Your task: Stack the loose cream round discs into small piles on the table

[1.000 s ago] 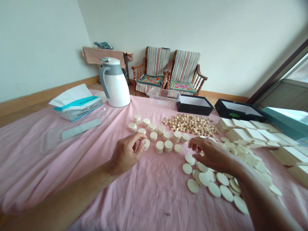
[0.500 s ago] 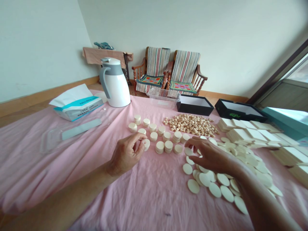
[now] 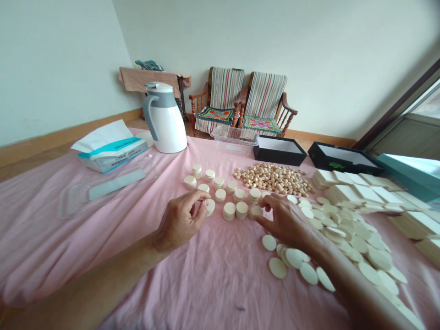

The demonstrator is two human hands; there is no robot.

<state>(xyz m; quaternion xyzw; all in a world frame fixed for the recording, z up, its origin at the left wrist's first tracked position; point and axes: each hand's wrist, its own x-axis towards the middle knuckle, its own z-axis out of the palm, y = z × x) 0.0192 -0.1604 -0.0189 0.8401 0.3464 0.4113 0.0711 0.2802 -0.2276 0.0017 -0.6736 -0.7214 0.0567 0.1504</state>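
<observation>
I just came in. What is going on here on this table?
One person is working with bare hands over a pink cloth. The left hand pinches a short stack of cream discs, while the right hand is at a single disc. Other small stacks stand nearby, and loose discs lie spread to the right.

You can't make out a single word or number anywhere on the table, only marks too small or blurred to read. On the tissue packet [image 3: 112,155], a teal band [image 3: 113,147] runs across the front, and fine dark print sits on and below it, all illegible at this distance. On the long side of the black box to your right [image 3: 343,160], a small green logo [image 3: 332,165] stands out, but you can't read it as letters or a brand. The pale blue-grey strip [image 3: 117,184] on the clear plastic sleeve [image 3: 77,201] shows no readable text.
</observation>
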